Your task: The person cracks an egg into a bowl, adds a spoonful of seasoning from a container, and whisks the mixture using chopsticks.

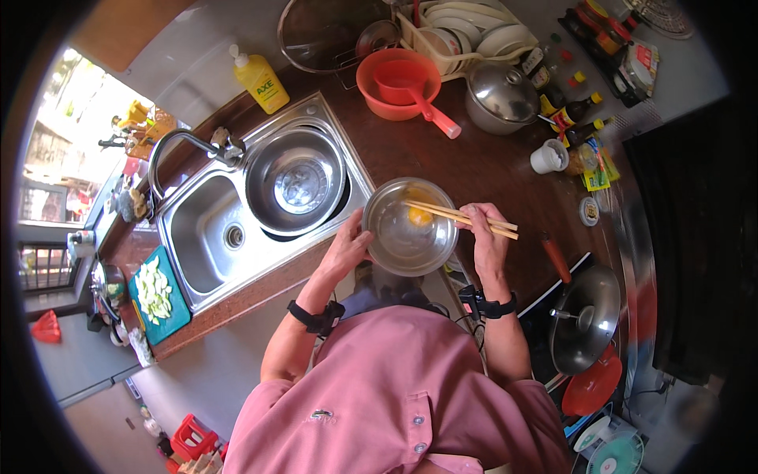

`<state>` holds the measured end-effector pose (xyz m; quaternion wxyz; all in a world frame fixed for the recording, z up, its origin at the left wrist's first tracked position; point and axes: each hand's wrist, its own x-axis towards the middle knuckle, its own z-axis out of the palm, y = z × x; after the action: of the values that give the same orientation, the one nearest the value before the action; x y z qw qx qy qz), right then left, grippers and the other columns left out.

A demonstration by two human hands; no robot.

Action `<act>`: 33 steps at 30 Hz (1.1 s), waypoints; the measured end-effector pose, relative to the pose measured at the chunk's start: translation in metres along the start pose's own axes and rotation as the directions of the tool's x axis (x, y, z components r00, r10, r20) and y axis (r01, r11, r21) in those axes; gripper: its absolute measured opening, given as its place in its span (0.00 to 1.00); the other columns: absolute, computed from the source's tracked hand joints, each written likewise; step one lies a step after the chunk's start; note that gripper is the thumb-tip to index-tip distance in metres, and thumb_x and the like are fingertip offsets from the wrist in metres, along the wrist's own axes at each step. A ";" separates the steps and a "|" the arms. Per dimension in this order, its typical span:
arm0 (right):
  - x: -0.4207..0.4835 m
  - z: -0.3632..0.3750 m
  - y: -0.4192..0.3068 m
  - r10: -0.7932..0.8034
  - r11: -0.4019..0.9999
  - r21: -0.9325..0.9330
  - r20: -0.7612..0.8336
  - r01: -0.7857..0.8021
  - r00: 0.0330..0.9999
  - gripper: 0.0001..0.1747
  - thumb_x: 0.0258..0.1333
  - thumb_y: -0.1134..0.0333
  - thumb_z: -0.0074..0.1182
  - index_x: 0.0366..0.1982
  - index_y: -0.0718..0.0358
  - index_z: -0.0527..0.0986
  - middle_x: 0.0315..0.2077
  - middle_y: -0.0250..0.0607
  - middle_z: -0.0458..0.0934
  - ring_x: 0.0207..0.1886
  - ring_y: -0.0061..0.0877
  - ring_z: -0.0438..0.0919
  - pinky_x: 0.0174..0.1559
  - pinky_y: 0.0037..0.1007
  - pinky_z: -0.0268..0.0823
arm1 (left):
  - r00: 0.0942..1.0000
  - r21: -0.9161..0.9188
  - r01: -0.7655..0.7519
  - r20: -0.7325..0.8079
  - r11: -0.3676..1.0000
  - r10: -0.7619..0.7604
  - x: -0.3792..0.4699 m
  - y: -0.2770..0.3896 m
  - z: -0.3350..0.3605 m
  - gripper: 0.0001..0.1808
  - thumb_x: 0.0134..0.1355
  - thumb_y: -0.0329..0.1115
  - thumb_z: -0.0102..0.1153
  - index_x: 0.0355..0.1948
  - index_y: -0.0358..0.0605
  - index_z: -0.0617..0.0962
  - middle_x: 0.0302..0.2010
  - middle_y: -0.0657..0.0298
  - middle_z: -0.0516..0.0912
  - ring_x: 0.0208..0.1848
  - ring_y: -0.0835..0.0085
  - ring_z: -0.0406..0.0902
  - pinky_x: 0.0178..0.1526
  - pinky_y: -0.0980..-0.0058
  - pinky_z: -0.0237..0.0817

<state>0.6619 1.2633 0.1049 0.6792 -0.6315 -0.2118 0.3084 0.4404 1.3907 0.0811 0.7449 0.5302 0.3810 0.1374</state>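
A round metal bowl [402, 249] is in front of me at the counter's edge, with my left hand [348, 243] gripping its left rim. Inside it lies a raw egg with a yellow yolk [420, 216]. My right hand [487, 237] holds a pair of wooden chopsticks [468, 218], whose tips are over the bowl beside the yolk. The fingers under the bowl are hidden.
Left of the bowl is a steel sink [207, 237] with a large metal basin [296, 178]. A teal cutting board [177, 320] bears cut pale-green vegetable pieces. Red basins [379, 106], a lidded pot [494, 112] and a wok [595, 338] stand around the counter.
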 end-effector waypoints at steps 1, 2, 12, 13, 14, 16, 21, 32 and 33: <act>0.004 0.000 0.004 0.018 1.000 -0.023 0.028 -0.017 0.999 0.10 0.63 0.68 0.52 0.34 0.70 0.75 0.28 0.38 0.79 0.30 0.20 0.80 0.37 0.23 0.73 | 1.000 -0.003 0.012 -0.010 1.000 -0.012 0.000 -0.001 0.001 0.23 0.62 0.25 0.43 0.60 0.35 0.64 0.44 0.52 0.77 0.40 0.68 0.80 0.36 0.72 0.79; 0.006 0.000 0.007 0.036 0.998 -0.046 0.054 -0.033 0.998 0.10 0.63 0.68 0.52 0.34 0.70 0.75 0.28 0.38 0.79 0.30 0.20 0.80 0.37 0.23 0.73 | 1.000 -0.003 0.017 -0.018 1.000 -0.017 0.000 -0.002 0.001 0.23 0.62 0.25 0.43 0.60 0.35 0.64 0.44 0.52 0.77 0.40 0.68 0.80 0.36 0.72 0.79; 0.011 0.005 0.013 0.026 1.000 -0.002 0.031 -0.026 0.999 0.09 0.62 0.69 0.53 0.34 0.69 0.75 0.28 0.37 0.79 0.29 0.21 0.81 0.37 0.22 0.73 | 0.999 -0.028 0.032 -0.014 0.999 -0.032 0.006 -0.001 0.002 0.25 0.61 0.26 0.43 0.61 0.38 0.65 0.46 0.55 0.77 0.44 0.70 0.79 0.37 0.73 0.78; 0.011 0.006 0.012 0.022 1.000 -0.009 0.043 -0.021 0.999 0.09 0.62 0.68 0.53 0.34 0.69 0.75 0.28 0.37 0.80 0.29 0.21 0.81 0.36 0.22 0.73 | 0.999 0.001 0.053 -0.002 0.999 -0.053 0.007 -0.002 0.001 0.27 0.60 0.25 0.43 0.63 0.41 0.65 0.50 0.56 0.77 0.47 0.70 0.78 0.39 0.73 0.77; 0.012 0.006 0.012 0.017 1.000 -0.015 0.054 -0.016 0.998 0.09 0.62 0.68 0.53 0.34 0.69 0.75 0.28 0.37 0.80 0.29 0.21 0.81 0.36 0.22 0.73 | 0.998 -0.001 0.055 -0.004 0.998 -0.055 0.008 -0.001 0.000 0.27 0.60 0.25 0.43 0.63 0.41 0.65 0.50 0.56 0.77 0.47 0.70 0.78 0.39 0.73 0.77; 0.014 0.007 0.019 0.020 0.999 -0.032 0.043 -0.019 0.999 0.10 0.63 0.68 0.53 0.34 0.70 0.75 0.28 0.37 0.80 0.29 0.21 0.81 0.36 0.22 0.73 | 0.997 0.013 0.071 0.010 0.997 -0.072 0.010 0.000 0.000 0.29 0.60 0.25 0.43 0.64 0.42 0.64 0.51 0.56 0.76 0.49 0.69 0.78 0.41 0.71 0.78; 0.016 0.005 0.023 0.006 0.998 -0.070 0.056 -0.002 0.998 0.10 0.63 0.68 0.53 0.34 0.70 0.75 0.27 0.37 0.80 0.29 0.20 0.80 0.37 0.23 0.73 | 1.000 -0.034 0.027 -0.001 0.999 -0.027 0.014 -0.009 -0.002 0.26 0.60 0.25 0.43 0.62 0.39 0.64 0.48 0.55 0.77 0.45 0.69 0.78 0.39 0.72 0.78; 0.017 0.004 0.023 -0.024 0.988 -0.150 0.089 0.037 0.996 0.11 0.64 0.68 0.51 0.37 0.70 0.77 0.34 0.39 0.80 0.35 0.21 0.79 0.43 0.24 0.71 | 0.999 0.041 0.030 -0.021 0.999 -0.029 0.029 -0.027 -0.016 0.24 0.61 0.25 0.42 0.60 0.36 0.64 0.44 0.52 0.77 0.41 0.67 0.79 0.33 0.73 0.77; 0.017 0.005 0.027 -0.026 0.988 -0.152 0.087 0.039 0.996 0.11 0.64 0.68 0.51 0.37 0.70 0.77 0.34 0.39 0.80 0.35 0.21 0.79 0.43 0.24 0.71 | 0.999 0.070 0.014 -0.036 0.997 -0.011 0.032 -0.027 -0.016 0.24 0.61 0.25 0.42 0.60 0.35 0.65 0.45 0.52 0.77 0.43 0.66 0.79 0.36 0.72 0.76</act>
<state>0.6669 1.2789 0.0775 0.6239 -0.6648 -0.2737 0.3064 0.4446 1.4101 0.0408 0.7196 0.5513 0.4022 0.1287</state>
